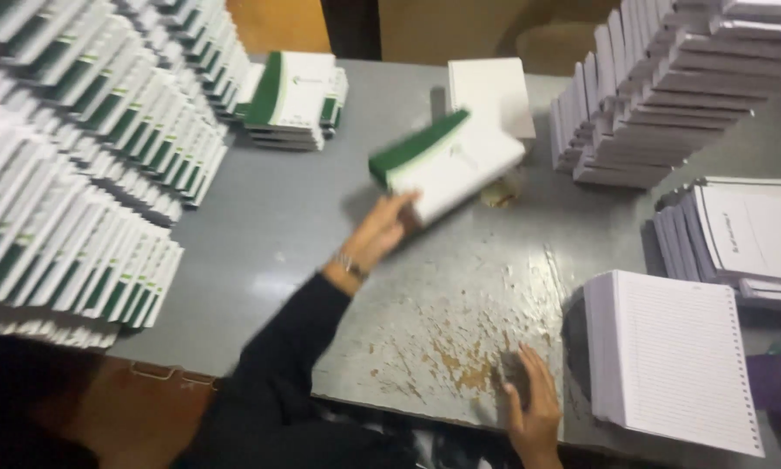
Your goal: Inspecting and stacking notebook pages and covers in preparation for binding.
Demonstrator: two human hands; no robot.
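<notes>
Hundreds of white pads with green spines (78, 165) lean in slanted rows along the left side of the grey tabletop (269, 234), and taller piles of plain white blocks (660, 87) stand at the far right; both lean enough that a knock to the tabletop or a careless brush of a sleeve could, in my judgement, send a row sliding. Near the right edge lies a thick block of punched, lined sheets (677, 356), its loose leaves liable to fan out if it is shoved. A short pile of green-and-white pads (295, 100) sits at the far middle, just beside a plain white block (490, 91). The left hand (386, 230) holds a green-and-white pad (447, 165) by its near corner, tilted above the middle of the tabletop and blurred; a grip on one corner alone looks weak, so the pad may slip or flop open. The right hand (529, 404) lies flat and spread on the scuffed near part of the tabletop, holding nothing, just beside the punched block.
</notes>
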